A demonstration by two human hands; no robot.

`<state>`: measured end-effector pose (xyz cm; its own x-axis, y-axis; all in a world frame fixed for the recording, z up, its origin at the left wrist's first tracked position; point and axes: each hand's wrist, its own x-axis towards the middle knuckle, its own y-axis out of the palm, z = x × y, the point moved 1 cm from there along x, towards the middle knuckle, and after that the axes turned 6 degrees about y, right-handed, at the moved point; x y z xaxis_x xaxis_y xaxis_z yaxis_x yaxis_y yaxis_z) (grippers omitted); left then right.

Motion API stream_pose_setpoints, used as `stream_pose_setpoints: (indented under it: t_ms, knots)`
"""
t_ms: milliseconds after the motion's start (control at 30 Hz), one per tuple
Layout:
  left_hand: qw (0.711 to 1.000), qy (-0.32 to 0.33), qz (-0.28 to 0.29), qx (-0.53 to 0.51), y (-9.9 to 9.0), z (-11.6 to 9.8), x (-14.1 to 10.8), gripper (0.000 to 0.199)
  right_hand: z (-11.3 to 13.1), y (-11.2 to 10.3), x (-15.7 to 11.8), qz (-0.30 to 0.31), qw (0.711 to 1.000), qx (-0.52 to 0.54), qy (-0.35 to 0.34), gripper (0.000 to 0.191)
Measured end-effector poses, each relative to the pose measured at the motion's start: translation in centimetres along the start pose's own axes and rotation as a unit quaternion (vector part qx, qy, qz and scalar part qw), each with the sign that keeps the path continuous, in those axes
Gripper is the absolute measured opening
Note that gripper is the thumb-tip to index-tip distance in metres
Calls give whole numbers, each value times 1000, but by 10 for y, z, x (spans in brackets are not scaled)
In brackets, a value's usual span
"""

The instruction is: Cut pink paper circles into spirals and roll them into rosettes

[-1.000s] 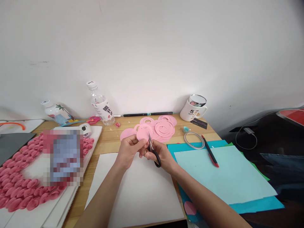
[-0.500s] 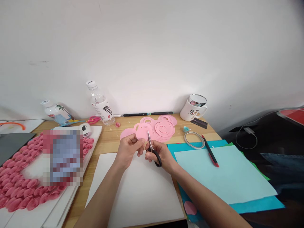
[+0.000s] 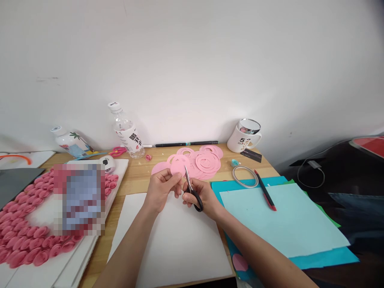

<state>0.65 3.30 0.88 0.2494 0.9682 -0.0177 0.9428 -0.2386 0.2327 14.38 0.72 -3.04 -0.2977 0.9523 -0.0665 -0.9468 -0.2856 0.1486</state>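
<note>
Your left hand [image 3: 158, 191], pinching the pink paper disc [image 3: 177, 168], has drifted slightly left above the worktop [image 3: 140, 177], and your right hand [image 3: 206, 197] stays closed on the scissors [image 3: 189, 186], blades at the disc's right edge, apparently still working its rim.

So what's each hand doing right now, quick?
Left hand: closed, pinching a pink paper circle.
Right hand: closed around black-handled scissors.

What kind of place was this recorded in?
Probably a craft desk against a wall, at home or in a small workroom: scissors in the right hand, cut pink paper rings, and a board of pink paper roses.
</note>
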Motion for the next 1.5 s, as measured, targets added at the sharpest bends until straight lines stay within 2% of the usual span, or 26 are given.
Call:
stream_pose_setpoints:
  t_ms: [233, 400, 933, 1200, 1500]
  knots:
    - [999, -2, 20, 32, 1, 0, -1, 17, 5, -1, 1, 16, 999, -5, -32, 39]
    - [999, -3, 28, 38, 0, 1, -1, 16, 8, -1, 0, 19, 999, -7, -30, 41]
    - [1000, 2, 23, 21, -1, 1, 0, 17, 5, -3, 0, 8, 1000, 3, -12, 36]
    - [1000, 16, -5, 7, 0, -1, 0, 19, 2, -5, 1, -1, 1000, -9, 4, 34]
    - [1000, 24, -10, -13, -3, 1, 1, 16, -3, -4, 1, -9, 1000, -12, 9, 32]
